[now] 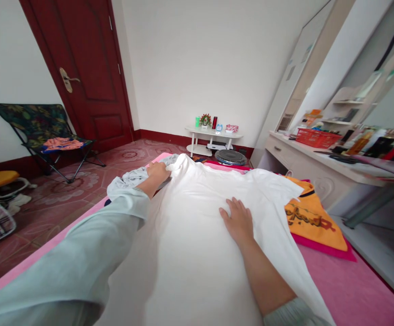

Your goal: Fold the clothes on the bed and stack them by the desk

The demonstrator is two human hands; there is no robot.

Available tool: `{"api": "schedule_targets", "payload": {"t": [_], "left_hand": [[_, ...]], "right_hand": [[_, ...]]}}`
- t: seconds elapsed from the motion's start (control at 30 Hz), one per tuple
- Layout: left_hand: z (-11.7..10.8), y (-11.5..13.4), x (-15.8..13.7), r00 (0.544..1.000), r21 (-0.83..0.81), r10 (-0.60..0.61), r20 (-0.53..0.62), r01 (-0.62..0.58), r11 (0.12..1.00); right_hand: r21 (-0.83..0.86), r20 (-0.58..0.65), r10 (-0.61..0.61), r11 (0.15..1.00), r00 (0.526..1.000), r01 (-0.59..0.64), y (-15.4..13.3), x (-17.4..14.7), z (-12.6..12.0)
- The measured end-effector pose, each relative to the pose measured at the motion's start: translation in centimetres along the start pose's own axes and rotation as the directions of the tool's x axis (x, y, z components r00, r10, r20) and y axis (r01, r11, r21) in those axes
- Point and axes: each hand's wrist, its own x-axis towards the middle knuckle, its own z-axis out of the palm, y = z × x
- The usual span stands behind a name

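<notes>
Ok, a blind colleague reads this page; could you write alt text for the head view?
A person's left hand touches the far left part of a white T-shirt spread over a pink surface, while the right hand rests palm-down on the shirt. Grey cloth lies left, an orange garment right.

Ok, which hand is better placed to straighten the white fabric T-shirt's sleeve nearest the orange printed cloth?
Probably the right hand: it rests open on the T-shirt, nearer that sleeve. The left hand is at the opposite edge, near the crumpled grey cloth.
</notes>
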Motion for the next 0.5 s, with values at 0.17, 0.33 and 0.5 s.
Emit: {"api": "schedule_targets", "payload": {"t": [0.17,0.33,0.5], "left_hand": [[0.7,-0.4,0.8,0.999,-0.134,-0.038,-0.039,0.032,0.991],[-0.8,-1.2,2.5,0.986,-0.286,-0.131,-0.100,0.098,0.953],[-3.6,-0.5,4.3,0.970,-0.419,-0.204,-0.134,0.131,0.898]], "right_hand": [[0.001,0.000,-0.002,1.000,1.000,0.002,-0.1,-0.1,-0.2],[0.006,-0.025,-0.013,1.000,1.000,0.013,-0.2,-0.2,-0.3],[0.025,-0.032,-0.017,1.000,0.999,0.018,-0.3,-0.3,-0.4]]}}
